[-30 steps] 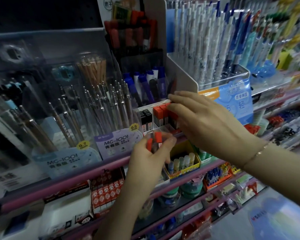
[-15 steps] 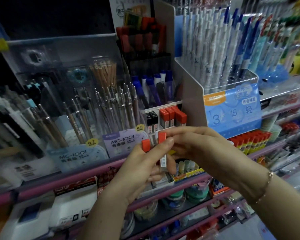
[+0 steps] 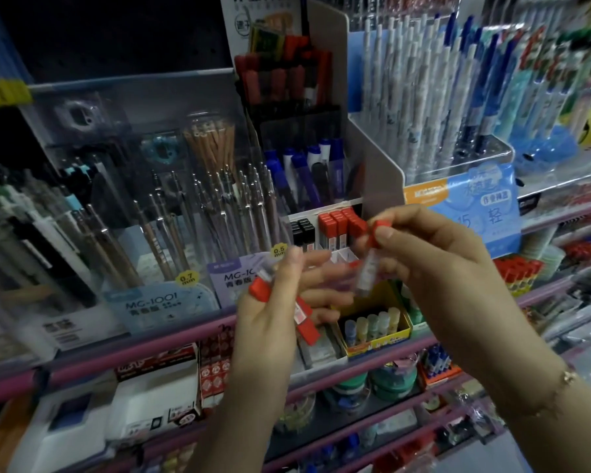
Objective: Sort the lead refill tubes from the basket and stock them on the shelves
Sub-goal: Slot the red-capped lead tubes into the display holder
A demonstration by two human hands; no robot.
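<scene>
Right hand (image 3: pixel 437 268): pinched one red-capped lead refill tube (image 3: pixel 367 268) upright between thumb and fingertips.
Left hand (image 3: pixel 273 312): gripped other red-capped tubes (image 3: pixel 304 320), just left of and below the right hand's tube.

A single head-worn view looks forward and slightly down, close to the stationery shelves (image 3: pixel 171 339), which fill the frame edge to edge; both hands rise from the bottom edge.

Mechanical pencils (image 3: pixel 198 230) stand left of blue markers (image 3: pixel 307 172), above a yellow box (image 3: pixel 376 339).
</scene>
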